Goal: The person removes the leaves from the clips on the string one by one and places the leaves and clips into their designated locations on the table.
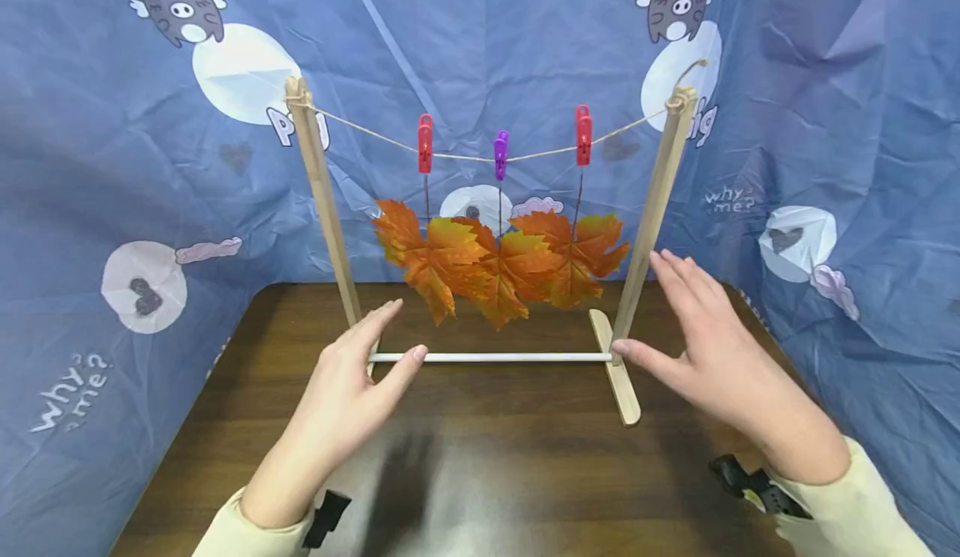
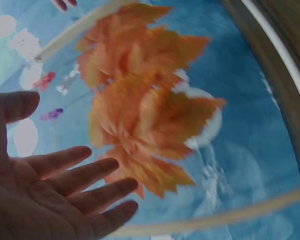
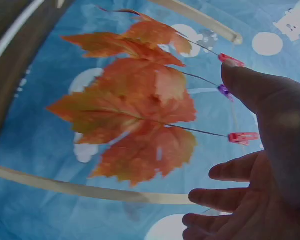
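Three orange artificial maple leaves [image 1: 501, 269] hang by their stems from a string [image 1: 367, 132] tied between two wooden posts. Two red clothespins [image 1: 425, 144] and a purple clothespin [image 1: 501, 155] in the middle grip the stems on the string. My left hand [image 1: 348, 382] is held out near the foot of the left post [image 1: 326, 207], fingers spread, nothing in it. Beside the right post [image 1: 652, 215], my right hand [image 1: 705, 340] is likewise spread and holds nothing; its thumb overlaps the post's foot in the head view. Both wrist views show the palms facing the leaves.
A white rod [image 1: 510, 358] joins the two posts low down. Under the right post lies a flat wooden foot [image 1: 617, 373] with rounded ends. The frame stands on a dark wooden table [image 1: 495, 465], with a blue printed cloth [image 1: 487, 40] behind and at both sides.
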Demonstrator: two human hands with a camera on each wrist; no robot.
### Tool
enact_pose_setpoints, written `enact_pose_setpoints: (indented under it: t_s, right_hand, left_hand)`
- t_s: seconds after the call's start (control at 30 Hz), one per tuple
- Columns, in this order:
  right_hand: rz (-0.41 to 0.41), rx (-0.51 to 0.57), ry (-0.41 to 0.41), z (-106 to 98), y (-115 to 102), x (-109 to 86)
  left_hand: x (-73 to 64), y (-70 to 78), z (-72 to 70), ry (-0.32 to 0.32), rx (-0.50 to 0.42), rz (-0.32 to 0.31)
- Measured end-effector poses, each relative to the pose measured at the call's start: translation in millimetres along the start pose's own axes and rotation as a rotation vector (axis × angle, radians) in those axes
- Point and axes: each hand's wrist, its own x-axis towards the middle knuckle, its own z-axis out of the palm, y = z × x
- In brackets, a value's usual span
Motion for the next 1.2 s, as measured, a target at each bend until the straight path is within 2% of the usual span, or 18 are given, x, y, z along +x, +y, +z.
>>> enact_pose_setpoints:
  t_s: [0.1,0.33,0.57,0.7,0.83,0.97,1.2]
  right_hand:
    - [-0.016,-0.001,0.019,-12.0,-4.0,11.7]
    - [-0.088,0.004,0.116,-36.0,-14.1,39.5]
    - [-0.141,0.104,0.224,-53.9,-21.6,70.0]
    - [-0.163,0.166,0.255,-63.2,-29.9,84.5]
    - [-0.130,0.179,0.244,-72.7,-40.6,99.7]
    - [-0.075,0.186,0.200,-76.9,-49.4,115.5]
    - [-0.043,0.185,0.153,-77.1,-52.4,134.6]
  left_hand:
    - [11.4,12.5,4.4,0.017,-0.086,0.025]
    - [38.2,35.4,12.3,0.016,-0.177,0.063]
    - [67.1,50.3,21.6,0.024,-0.335,0.085]
    - [81.8,63.2,28.5,-0.008,-0.428,0.086]
    - [96.4,74.6,34.4,-0.059,-0.502,0.069]
    - [110.2,80.9,40.1,-0.057,-0.551,0.054]
    - [132.1,90.1,53.3,-0.041,-0.511,0.059]
